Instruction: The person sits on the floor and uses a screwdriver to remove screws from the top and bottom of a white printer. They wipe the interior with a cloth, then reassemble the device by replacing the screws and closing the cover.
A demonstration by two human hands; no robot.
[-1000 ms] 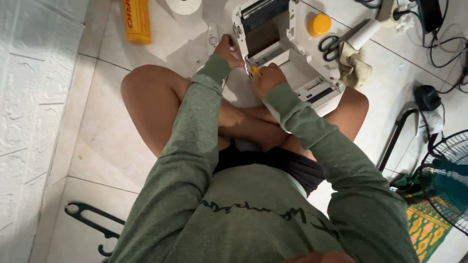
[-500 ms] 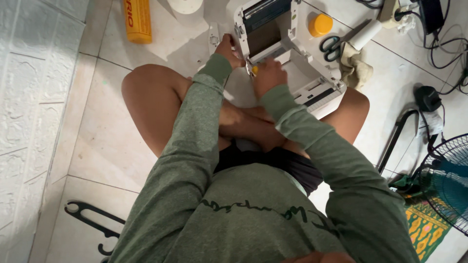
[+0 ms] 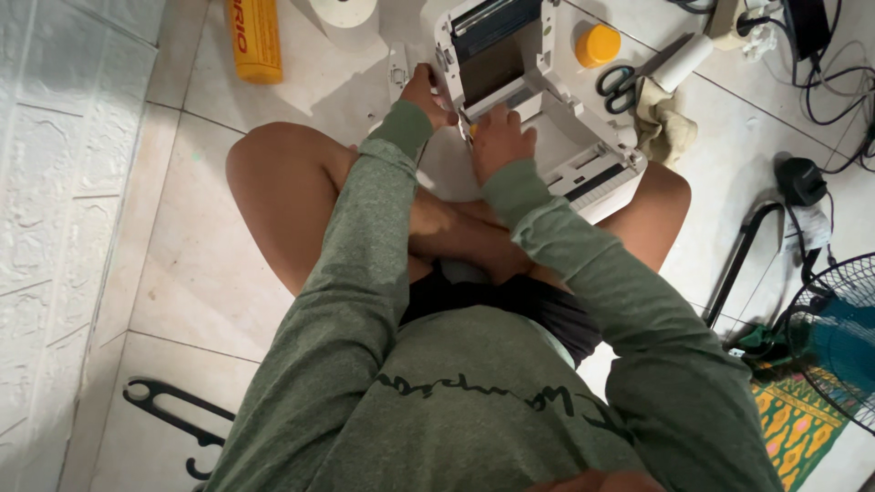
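We're cross-legged on the tiled floor (image 3: 182, 273), white printer (image 3: 547, 109) with its lid up sitting just past our knees. Left hand (image 3: 427, 91) grips the printer's left side wall, fingers curled on it, bracing. Right hand (image 3: 497, 137) rests on the front lip of the open bay, fingers pressed down; whether it pinches anything small, we cannot tell. Judgement: the work is inside the bay, so keep the left hand clamped so the body doesn't skid on tile, and push with the right straight in, not sideways, to spare the hinged lid. Scissors (image 3: 629, 80) and orange cap (image 3: 598, 44) lie right of the printer, yellow can (image 3: 252, 38) well left; all are off our elbows' path.
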